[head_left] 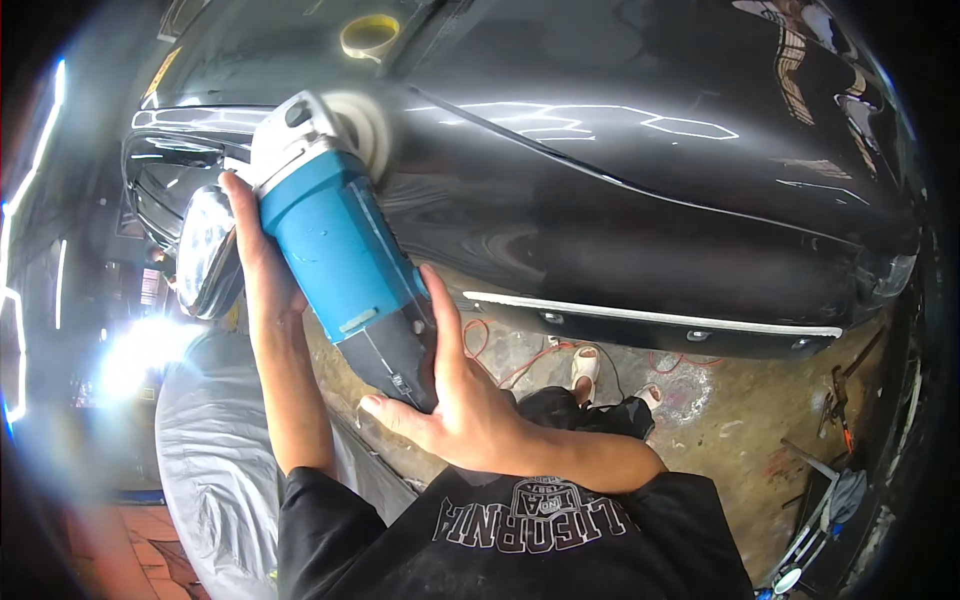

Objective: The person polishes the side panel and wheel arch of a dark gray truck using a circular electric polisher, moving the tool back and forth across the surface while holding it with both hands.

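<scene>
A car workshop: a polisher (345, 245) at ten o'clock, dark car (550, 190) at one, tools (838, 402) and stained floor (740, 435) at four.

Left hand (262, 265) and right hand (468, 405) hold a blue polisher (335, 245).

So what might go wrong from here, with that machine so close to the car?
The blue power tool's blurred, pale round pad is close to the dark panel seam; it might catch there and mar the finish.

The shiny side mirror is right beside the left hand, so a slip could knock it.

Red cord lies loose on the floor near the person's sandals, a possible trip.
</scene>
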The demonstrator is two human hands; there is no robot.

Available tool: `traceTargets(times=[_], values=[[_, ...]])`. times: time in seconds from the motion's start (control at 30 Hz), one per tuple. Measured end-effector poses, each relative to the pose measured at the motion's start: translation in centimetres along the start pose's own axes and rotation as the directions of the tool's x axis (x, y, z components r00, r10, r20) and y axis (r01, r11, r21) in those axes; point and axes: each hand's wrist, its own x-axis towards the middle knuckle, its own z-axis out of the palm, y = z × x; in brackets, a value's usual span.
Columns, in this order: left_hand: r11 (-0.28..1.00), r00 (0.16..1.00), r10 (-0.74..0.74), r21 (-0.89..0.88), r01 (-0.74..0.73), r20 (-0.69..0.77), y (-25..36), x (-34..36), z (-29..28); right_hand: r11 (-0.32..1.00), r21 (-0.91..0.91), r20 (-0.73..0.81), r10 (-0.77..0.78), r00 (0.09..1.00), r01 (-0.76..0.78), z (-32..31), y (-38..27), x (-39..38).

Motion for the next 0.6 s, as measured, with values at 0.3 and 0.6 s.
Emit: traceTargets(times=[0.3,0.6], values=[[0.994,0.994,-0.106,-0.037,0.106,0.001,0.5,-0.5,1.6,0.996,0.087,-0.022,-0.033,0.999,0.034,-0.6,-0.5,-1.1],[0.990,0.997,-0.022,-0.136,0.033,0.077,0.6,-0.9,0.2,0.997,-0.011,0.170,0.077,0.982,-0.076,-2.8,-2.8,0.7]])
